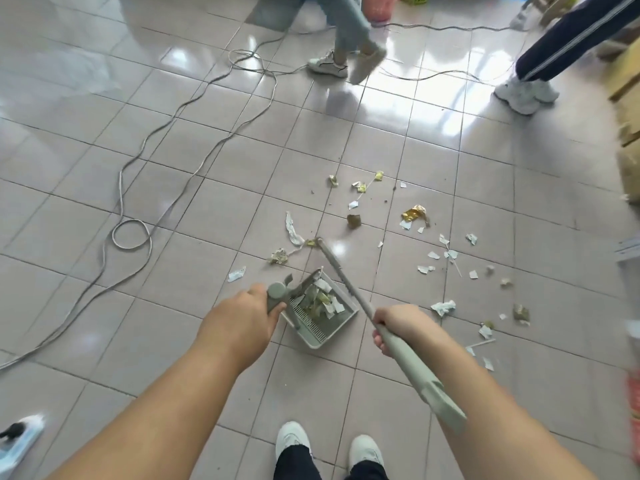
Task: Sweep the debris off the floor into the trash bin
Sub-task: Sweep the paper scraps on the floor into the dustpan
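My left hand (242,318) grips the top of the grey-green dustpan handle (277,296). The dustpan (341,322) sits on the tiled floor just ahead of my feet, with several paper and foil scraps inside. My right hand (403,327) grips the grey-green broom handle (349,289), which slants across the pan; its far end (320,242) touches the floor by a crumpled paper strip (292,232). Loose debris (414,213) of torn paper, gold foil and brown bits lies scattered ahead and to the right of the pan. No trash bin is in view.
Grey cables (131,233) loop across the floor on the left and at the back. Two people's legs and shoes (332,65) (524,93) stand at the back. Cardboard boxes (628,98) line the right edge. A shoe (20,436) shows at lower left.
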Tool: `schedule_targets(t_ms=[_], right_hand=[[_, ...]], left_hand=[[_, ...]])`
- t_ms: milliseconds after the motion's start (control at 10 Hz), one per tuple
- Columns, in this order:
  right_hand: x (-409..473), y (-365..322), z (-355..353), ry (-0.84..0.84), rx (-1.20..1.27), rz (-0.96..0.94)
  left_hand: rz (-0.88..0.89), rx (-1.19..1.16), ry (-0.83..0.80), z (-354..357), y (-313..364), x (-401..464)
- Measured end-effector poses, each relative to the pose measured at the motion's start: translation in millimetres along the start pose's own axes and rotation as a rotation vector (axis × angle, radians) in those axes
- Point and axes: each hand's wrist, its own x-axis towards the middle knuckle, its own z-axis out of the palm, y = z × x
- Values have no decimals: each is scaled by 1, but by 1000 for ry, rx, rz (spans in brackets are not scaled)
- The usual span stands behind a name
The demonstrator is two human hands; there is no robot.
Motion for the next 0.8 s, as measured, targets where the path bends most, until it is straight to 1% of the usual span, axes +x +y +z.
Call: schedule_targets(t_ms=[100,200,300,400,500,600,700,800], right_hand=[[13,-6,2,38,2,-41],[42,-16,17,75,-73,-97],[67,-28,36,77,-170,-122],[81,-30,52,79,-283,-120],[94,-17,66,42,-329,-87],[63,2,72,14,-366,-83],[50,19,71,-4,-393,-27],[31,36,68,-25,-313,100]], left_hand=[[-3,31,-3,-1,-1,1],[-6,39,4,-1,-1,-1],[-19,27,18,1,-2,-4],[-86,6,41,2,-10,-10],[-144,23,71,0,-25,-16],[-197,27,80,-6,-37,-20],[-216,18,98,-10,-40,-17],[-237,5,101,-9,-42,-14]])
